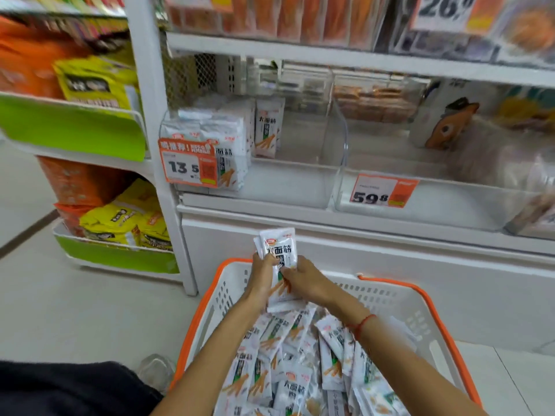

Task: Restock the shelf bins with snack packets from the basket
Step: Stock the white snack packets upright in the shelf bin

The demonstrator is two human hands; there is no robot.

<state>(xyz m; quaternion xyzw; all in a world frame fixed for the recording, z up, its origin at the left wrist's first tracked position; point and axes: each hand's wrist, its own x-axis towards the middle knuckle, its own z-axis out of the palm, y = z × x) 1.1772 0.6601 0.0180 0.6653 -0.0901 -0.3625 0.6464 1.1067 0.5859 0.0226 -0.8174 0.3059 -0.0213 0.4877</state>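
Now both hands, left hand (260, 279) and right hand (303, 280), pinch a small stack of packets (280, 265) above the basket (210, 298); a loose grip could fan it before the half-empty bin (300, 181).

Both bare forearms extend forward and converge. Left hand (262, 276) and right hand (303, 280) meet at centre, fingers curled and pinching from opposite sides. A red cord (362, 325) circles the right wrist.
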